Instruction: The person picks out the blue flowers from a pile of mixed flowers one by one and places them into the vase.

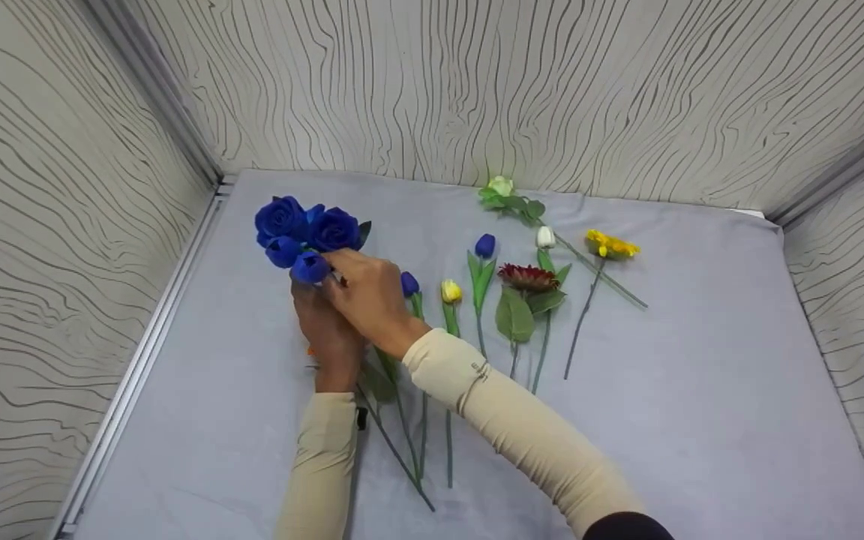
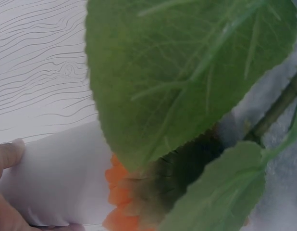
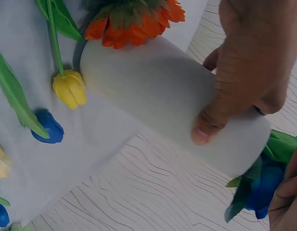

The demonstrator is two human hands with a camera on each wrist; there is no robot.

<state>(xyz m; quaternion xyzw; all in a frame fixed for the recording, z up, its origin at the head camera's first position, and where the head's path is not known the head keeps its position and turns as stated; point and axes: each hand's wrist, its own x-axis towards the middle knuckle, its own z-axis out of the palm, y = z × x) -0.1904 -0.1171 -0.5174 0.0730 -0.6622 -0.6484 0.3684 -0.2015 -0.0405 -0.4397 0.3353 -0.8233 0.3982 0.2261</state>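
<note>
My left hand [image 1: 327, 330] grips a white cylindrical vase [image 3: 153, 96], its thumb pressed along the side near the mouth. In the head view the vase is hidden behind the hands. Blue roses [image 1: 280, 219] and blue tulips [image 1: 310, 267] bunch together at the vase's mouth. My right hand [image 1: 376, 296] is at the mouth, its curled fingers pinching a blue tulip at the near side of the bunch; the exact grip is partly hidden. Beside the vase lies an orange flower [image 3: 134, 26] with broad green leaves [image 2: 182, 72], which fill much of the left wrist view.
On the grey cloth [image 1: 702, 375] to the right lie a yellow tulip [image 1: 451, 291], a blue tulip [image 1: 485, 246], a white tulip [image 1: 545, 238], a dark red flower [image 1: 528, 278], a yellow flower [image 1: 612, 244] and a pale rose [image 1: 501, 185]. Patterned panels [image 1: 477, 90] wall the table.
</note>
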